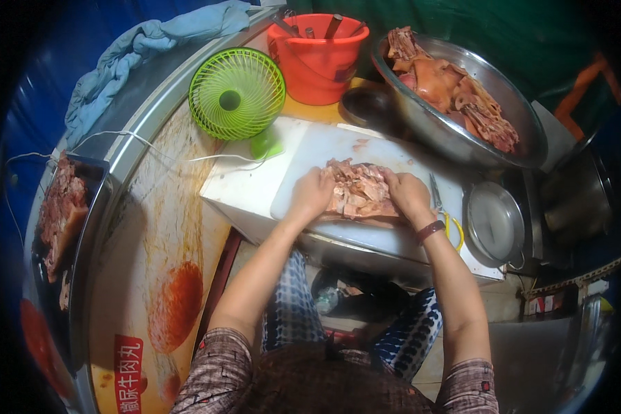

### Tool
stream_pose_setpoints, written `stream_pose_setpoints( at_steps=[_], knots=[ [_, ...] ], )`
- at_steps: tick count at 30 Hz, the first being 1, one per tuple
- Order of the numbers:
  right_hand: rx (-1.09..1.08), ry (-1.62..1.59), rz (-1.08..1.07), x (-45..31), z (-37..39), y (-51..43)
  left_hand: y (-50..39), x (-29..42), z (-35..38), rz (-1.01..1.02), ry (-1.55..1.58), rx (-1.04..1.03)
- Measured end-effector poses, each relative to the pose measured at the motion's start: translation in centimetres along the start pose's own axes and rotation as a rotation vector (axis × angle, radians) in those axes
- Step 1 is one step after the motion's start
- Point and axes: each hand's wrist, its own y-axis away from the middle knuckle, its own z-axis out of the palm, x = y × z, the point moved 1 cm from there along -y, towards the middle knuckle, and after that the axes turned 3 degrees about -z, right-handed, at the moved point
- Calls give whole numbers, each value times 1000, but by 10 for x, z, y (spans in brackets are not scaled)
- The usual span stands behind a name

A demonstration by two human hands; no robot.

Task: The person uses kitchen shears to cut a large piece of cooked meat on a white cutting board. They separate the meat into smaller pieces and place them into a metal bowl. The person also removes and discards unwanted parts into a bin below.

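Note:
A slab of cooked meat point(361, 192) lies on a white plastic cutting board point(310, 155), its rough, torn side facing up. My left hand point(315, 192) grips the slab's left end, and my right hand point(408, 194) grips its right end, with the thumbs on top; the fingers underneath are hidden. A dark red bracelet circles my right wrist. Just right of that hand, scissors with yellow handles point(454, 231) lie near the board's right edge. Small meat scraps point(361, 142) sit on the board beyond the slab.
A large steel bowl point(535, 147) of meat stands back right, near a round metal pan point(496, 222). Behind the board are a green fan point(237, 93), its white cord trailing left, and a red bucket point(318, 72) of utensils. A dark tray point(77, 259) of meat is far left.

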Motion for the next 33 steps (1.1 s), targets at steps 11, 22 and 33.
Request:
stream_pose_setpoints(
  at_steps=[11,22,33],
  knots=[
    [245,54,-118,-20,22,21,-3,-22,-8,14,-25,-39],
    [644,3,-509,-9,24,45,-27,-29,-11,-158,-42,-212],
    [426,10,-389,-20,10,50,-38,-25,-6,-167,-7,-194]
  ],
)
